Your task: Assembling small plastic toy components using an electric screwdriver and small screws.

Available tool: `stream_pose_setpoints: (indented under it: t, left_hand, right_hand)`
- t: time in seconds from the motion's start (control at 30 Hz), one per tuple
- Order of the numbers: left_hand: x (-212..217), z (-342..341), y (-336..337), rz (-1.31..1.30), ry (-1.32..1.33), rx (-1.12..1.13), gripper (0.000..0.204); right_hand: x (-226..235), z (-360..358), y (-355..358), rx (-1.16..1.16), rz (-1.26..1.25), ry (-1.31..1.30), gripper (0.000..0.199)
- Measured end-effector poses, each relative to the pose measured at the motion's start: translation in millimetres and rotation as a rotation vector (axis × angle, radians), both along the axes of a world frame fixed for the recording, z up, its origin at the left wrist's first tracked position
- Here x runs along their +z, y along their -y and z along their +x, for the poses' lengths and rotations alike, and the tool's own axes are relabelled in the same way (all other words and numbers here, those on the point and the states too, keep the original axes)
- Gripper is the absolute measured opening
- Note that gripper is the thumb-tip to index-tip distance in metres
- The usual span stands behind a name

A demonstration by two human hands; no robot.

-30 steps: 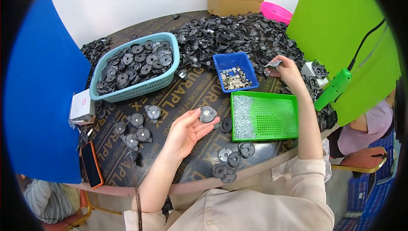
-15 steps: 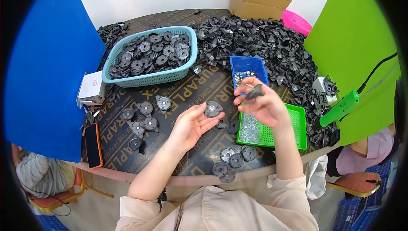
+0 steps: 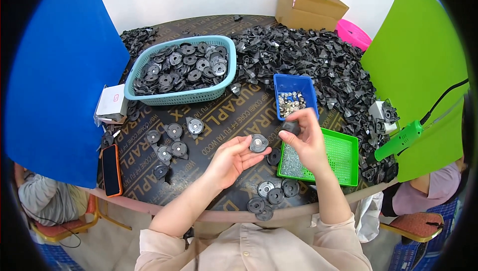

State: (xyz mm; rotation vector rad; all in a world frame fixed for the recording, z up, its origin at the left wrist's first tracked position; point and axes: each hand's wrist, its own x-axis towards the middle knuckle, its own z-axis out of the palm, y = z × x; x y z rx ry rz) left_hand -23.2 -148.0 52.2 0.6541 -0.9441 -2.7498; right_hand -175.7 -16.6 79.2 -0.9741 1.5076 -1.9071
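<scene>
A round black plastic disc (image 3: 258,143) with a shiny metal centre is held at the fingertips of my left hand (image 3: 231,160), thumb on its edge. To its right, my right hand (image 3: 309,144) pinches a small black plastic piece (image 3: 291,128) between thumb and fingers; its exact shape is partly hidden. Just beyond that hand stands a blue bin (image 3: 293,82) with small metal parts (image 3: 290,103). Under the right wrist lies a green tray (image 3: 343,156), with many small screw-like metal bits (image 3: 293,161) on its left side.
At the back left stands a teal basket (image 3: 179,98) full of black discs. A large heap of black pieces (image 3: 308,52) covers the back and right. Loose discs (image 3: 178,148) lie left and near the front edge. A phone (image 3: 111,170) and green power screwdriver (image 3: 400,140) flank the sides.
My right hand has come down and towards me from above the blue bin, still pinching the black piece. My left hand, with its disc, has shifted slightly right and nearer. The whole view has tilted a little.
</scene>
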Motion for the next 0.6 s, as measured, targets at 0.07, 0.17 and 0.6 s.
stream_pose_setpoints:
  t: [0.07, 0.17, 0.6]
  left_hand:
    - [1.5, -0.7, -2.2, 0.005, 0.0, -0.019, 0.026]
    - [-2.7, -0.1, -1.6, 0.016, -0.01, -0.031, 0.027]
    - [-12.2, 2.6, -6.2, -0.026, 0.047, -0.022, 0.023]
  right_hand:
    - [-4.7, -0.9, -1.3, -0.026, 0.056, -0.254, 0.028]
    - [2.4, 4.1, -0.9, 0.02, 0.116, -0.12, 0.024]
    - [-7.5, 27.0, 7.0, -0.223, 0.144, -0.734, 0.018]
